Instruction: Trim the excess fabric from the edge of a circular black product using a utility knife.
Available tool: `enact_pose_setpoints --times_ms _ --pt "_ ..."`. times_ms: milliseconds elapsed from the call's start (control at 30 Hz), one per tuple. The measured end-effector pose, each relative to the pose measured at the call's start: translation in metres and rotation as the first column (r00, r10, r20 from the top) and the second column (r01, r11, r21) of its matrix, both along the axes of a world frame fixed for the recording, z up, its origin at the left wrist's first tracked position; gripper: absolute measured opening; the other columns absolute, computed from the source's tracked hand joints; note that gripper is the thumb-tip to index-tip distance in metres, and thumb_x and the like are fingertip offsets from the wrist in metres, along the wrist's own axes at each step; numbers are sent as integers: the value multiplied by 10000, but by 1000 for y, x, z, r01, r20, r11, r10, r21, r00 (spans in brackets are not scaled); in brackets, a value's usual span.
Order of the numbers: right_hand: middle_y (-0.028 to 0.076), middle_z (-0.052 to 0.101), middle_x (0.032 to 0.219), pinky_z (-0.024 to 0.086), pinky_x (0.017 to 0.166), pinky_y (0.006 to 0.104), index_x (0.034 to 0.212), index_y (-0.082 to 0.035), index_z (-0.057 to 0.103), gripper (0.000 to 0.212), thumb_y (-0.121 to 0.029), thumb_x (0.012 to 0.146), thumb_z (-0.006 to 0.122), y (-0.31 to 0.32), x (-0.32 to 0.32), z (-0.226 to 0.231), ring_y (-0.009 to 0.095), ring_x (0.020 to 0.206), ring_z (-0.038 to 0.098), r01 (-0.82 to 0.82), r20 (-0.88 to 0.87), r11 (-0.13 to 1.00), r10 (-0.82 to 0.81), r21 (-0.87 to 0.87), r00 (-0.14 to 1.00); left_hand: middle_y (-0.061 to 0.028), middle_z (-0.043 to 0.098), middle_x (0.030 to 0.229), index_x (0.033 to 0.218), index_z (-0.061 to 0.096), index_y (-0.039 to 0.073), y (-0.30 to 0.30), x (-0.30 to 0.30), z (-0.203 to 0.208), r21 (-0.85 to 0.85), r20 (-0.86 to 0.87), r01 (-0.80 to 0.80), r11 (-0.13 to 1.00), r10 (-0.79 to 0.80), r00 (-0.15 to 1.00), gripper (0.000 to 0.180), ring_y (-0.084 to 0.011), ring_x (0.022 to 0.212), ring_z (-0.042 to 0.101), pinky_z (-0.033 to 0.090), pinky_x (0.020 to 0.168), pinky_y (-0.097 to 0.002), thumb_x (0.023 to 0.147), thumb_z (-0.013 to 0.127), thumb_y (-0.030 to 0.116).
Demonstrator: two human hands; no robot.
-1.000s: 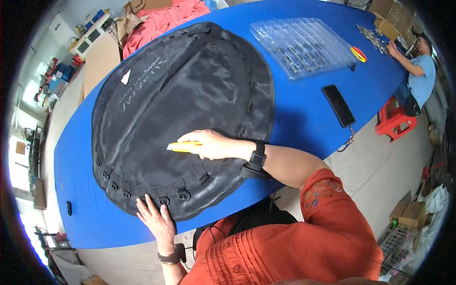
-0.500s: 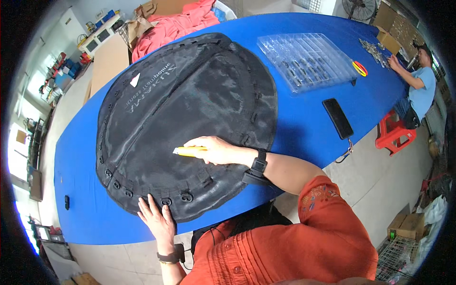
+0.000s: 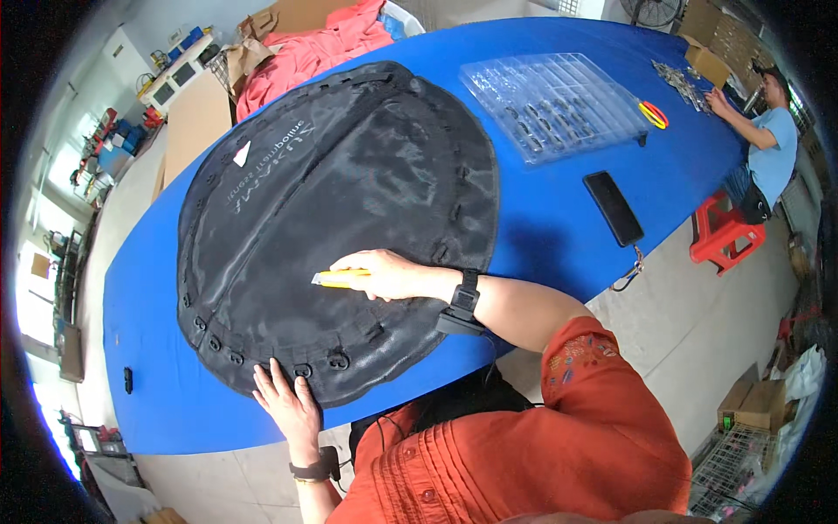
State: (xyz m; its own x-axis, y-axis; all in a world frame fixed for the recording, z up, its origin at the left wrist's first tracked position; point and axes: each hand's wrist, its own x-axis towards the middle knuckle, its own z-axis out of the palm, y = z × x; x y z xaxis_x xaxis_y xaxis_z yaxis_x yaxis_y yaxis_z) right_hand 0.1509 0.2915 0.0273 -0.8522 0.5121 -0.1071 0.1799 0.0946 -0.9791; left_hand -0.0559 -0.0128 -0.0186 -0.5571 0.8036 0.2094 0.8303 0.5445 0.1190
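Observation:
A large round black trampoline mat lies on the blue table, with pale lettering and a small white patch toward its far left. Black rings sit in webbing tabs along its near edge. My right hand is closed around a yellow utility knife, held over the middle of the mat with its tip pointing left. Whether the blade touches the fabric I cannot tell. My left hand rests on the near edge with fingers spread, beside one of the rings, holding nothing.
A clear compartment box with small dark parts lies at the far right, yellow-and-red scissors beside it. Nearer is a black phone. A co-worker sits at the right end by a pile of metal parts. Pink cloth is heaped behind.
The whole view has shifted slightly. Both hands keep nearly the same places on the mat, and the right still holds the knife.

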Motion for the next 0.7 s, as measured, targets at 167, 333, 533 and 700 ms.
enact_pose_setpoints --times_ms 167,333,533,700 --pt "23 707 880 531 550 281 1491 -128 675 415 -309 1118 643 1 2 3 106 641 640 -10 22 1000 10 -16 1000 -323 317 1746 1674 417 11 0 3 4 -9 7 2 1000 -2 1000 681 -499 1623 291 169 1328 -644 1144 485 433" --pt "26 710 896 533 540 273 1500 -113 667 418 -280 1118 642 5 2 -9 100 645 641 -30 22 1000 30 2 999 -341 313 1739 1675 413 13 -1 8 6 0 20 25 1000 -25 999 683 -516 1616 291 169 1324 -651 1134 509 420" --pt "-2 719 980 510 563 217 1533 -113 645 463 -318 1119 681 3 0 -8 67 725 654 -59 12 993 61 -107 998 -361 326 1719 1661 428 7 -3 9 8 35 4 30 999 -30 1000 708 -541 1595 309 189 1312 -670 1088 607 383" --pt "0 714 1058 486 549 197 1542 -86 626 453 -253 1122 663 5 0 -7 39 730 625 -21 29 998 23 -62 999 -347 386 1690 1620 485 15 1 11 6 104 -20 52 993 -50 999 650 -529 1569 365 243 1298 -663 1086 627 356"
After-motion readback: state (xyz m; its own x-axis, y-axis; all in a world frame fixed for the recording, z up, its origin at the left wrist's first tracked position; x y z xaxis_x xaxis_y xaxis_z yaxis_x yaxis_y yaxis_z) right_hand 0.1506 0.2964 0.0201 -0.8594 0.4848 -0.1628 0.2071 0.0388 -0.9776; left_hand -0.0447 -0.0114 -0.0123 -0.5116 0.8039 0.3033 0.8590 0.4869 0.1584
